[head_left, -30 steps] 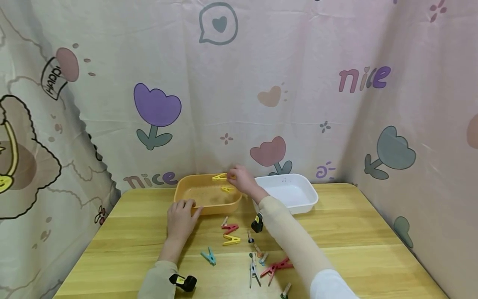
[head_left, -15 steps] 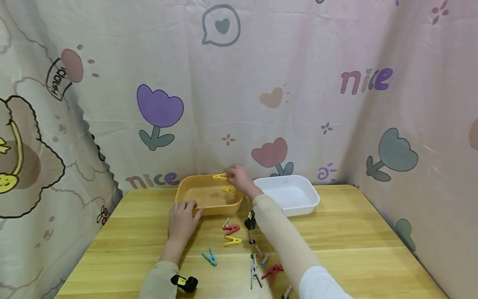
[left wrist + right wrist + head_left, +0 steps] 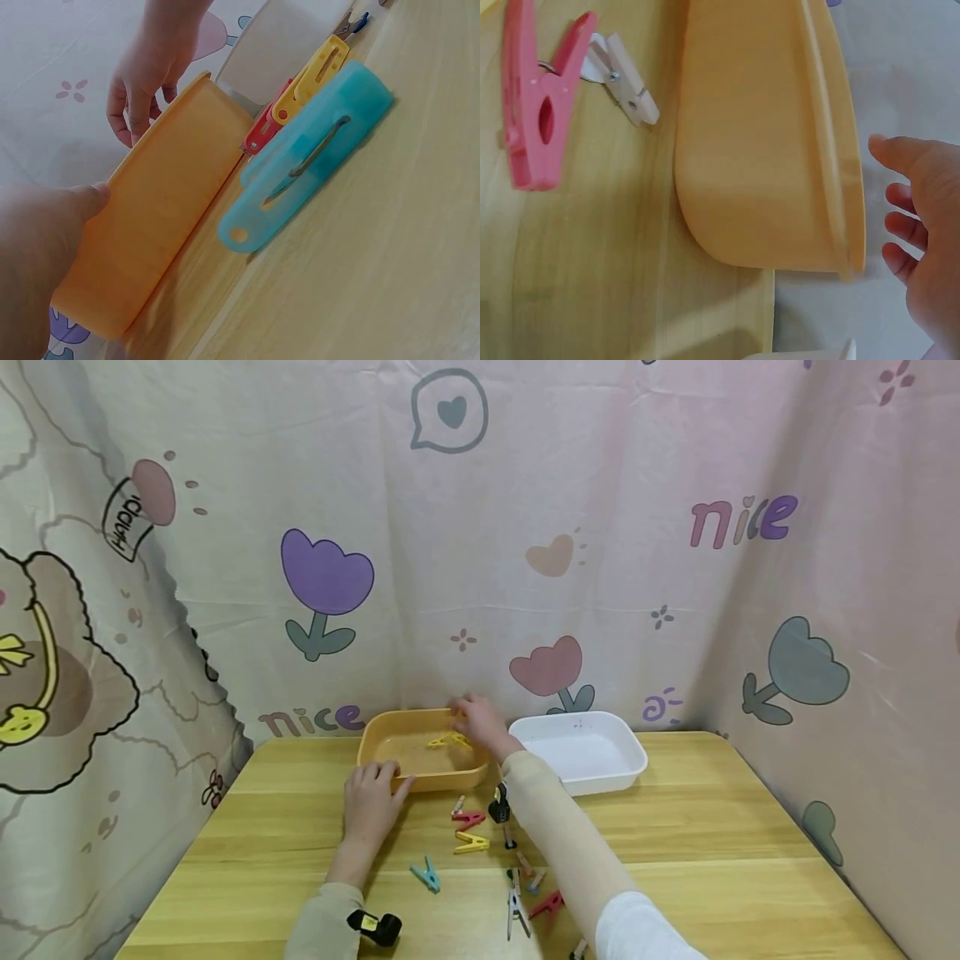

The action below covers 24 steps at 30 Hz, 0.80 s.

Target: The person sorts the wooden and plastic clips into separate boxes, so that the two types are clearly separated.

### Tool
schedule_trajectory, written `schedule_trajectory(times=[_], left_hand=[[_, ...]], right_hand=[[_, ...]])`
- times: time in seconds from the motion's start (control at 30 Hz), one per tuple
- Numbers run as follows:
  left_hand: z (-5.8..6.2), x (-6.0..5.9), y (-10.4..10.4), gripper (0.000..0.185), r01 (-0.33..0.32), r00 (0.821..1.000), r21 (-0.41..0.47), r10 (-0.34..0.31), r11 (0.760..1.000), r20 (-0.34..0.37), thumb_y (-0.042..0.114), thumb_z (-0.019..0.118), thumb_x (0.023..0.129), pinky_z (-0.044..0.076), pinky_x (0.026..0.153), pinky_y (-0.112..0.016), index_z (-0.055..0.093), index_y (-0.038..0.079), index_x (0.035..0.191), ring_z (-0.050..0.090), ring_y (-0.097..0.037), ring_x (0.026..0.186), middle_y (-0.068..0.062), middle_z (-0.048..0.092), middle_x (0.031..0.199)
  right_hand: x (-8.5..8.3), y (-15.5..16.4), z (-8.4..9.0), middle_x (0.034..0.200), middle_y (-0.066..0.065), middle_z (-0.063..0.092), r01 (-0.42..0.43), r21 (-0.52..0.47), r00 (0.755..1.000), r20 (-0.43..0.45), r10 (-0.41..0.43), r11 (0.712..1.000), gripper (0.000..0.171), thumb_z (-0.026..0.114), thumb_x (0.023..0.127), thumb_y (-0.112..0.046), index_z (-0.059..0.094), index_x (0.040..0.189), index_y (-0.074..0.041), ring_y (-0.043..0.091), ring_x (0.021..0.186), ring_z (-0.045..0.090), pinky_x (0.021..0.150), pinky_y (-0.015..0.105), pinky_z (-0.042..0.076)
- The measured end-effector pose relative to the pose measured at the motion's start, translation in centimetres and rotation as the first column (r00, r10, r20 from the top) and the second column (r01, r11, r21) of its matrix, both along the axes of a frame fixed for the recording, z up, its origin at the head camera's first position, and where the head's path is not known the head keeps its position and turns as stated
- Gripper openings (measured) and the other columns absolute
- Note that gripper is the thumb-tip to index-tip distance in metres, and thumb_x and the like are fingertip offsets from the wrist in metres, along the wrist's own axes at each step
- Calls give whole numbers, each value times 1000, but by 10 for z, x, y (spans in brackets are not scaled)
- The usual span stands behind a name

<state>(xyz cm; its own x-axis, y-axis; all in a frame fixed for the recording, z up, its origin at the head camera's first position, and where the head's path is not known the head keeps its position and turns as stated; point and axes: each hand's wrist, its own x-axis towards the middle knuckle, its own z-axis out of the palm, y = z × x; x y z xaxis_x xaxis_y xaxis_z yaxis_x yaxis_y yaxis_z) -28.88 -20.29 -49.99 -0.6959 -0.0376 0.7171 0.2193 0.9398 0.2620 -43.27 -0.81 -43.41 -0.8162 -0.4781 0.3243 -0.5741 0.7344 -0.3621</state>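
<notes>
My left hand [image 3: 371,800] grips the front-left rim of the orange plastic tray [image 3: 438,783]; in the left wrist view its thumb [image 3: 91,198] lies at the rim and the other fingers are hidden. Yellow clothespins [image 3: 450,740] lie in the tray's right part, overlapping so their number is hard to tell. Above the tray's back-right corner is my right hand [image 3: 483,727]. The right wrist view shows that hand [image 3: 930,217] with loosely bent fingers and nothing in them, just off the rim.
To the right stands a white tray [image 3: 588,783]. In front lie a red clothespin [image 3: 468,820], a yellow clothespin [image 3: 472,843], a blue clothespin [image 3: 427,874], a grey clothespin [image 3: 516,910] and several small wooden ones. A printed curtain [image 3: 420,568] hangs behind the table.
The yellow clothespin pinched in my right hand has been let go and now lies in the orange tray beside another. My left hand keeps its place on the rim.
</notes>
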Motion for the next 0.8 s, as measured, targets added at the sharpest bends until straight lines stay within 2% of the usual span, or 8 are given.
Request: schedule_trajectory(times=[0.13, 0.43, 0.67, 0.8], left_hand=[[0, 0, 1, 33, 1, 1000, 5, -1, 1000, 0, 34, 80, 79, 43, 79, -49, 63, 9, 90, 55, -34, 83, -11, 62, 86], [1, -1, 2, 32, 0, 1000, 11, 0, 1000, 8, 34, 79, 80, 42, 79, -49, 63, 9, 90, 55, -34, 83, -12, 62, 87], [1, 0, 1, 31, 9, 1000, 27, -10, 1000, 26, 34, 79, 81, 42, 81, -48, 64, 9, 91, 55, -34, 83, -12, 62, 88], [2, 0, 1, 30, 5, 1000, 23, -6, 1000, 22, 34, 79, 81, 41, 81, -48, 64, 9, 91, 55, -34, 83, -12, 62, 87]], right_hand=[[2, -1, -2, 118, 8, 59, 9, -2, 1000, 16, -9, 1000, 23, 68, 92, -21, 66, 113, -10, 28, 110, 53, 98, 44, 45], [6, 4, 1, 118, 9, 59, 4, -16, 1000, 16, -4, 1000, 23, 66, 93, -21, 66, 113, -9, 27, 110, 53, 98, 43, 46], [12, 12, 6, 122, 8, 59, -26, 24, 997, -66, 27, 999, 22, 66, 93, -26, 66, 110, -12, 27, 112, 54, 97, 42, 46], [17, 17, 10, 121, 8, 60, -54, 15, 994, -99, 55, 998, 22, 65, 94, -27, 65, 109, -11, 26, 111, 55, 96, 40, 48]])
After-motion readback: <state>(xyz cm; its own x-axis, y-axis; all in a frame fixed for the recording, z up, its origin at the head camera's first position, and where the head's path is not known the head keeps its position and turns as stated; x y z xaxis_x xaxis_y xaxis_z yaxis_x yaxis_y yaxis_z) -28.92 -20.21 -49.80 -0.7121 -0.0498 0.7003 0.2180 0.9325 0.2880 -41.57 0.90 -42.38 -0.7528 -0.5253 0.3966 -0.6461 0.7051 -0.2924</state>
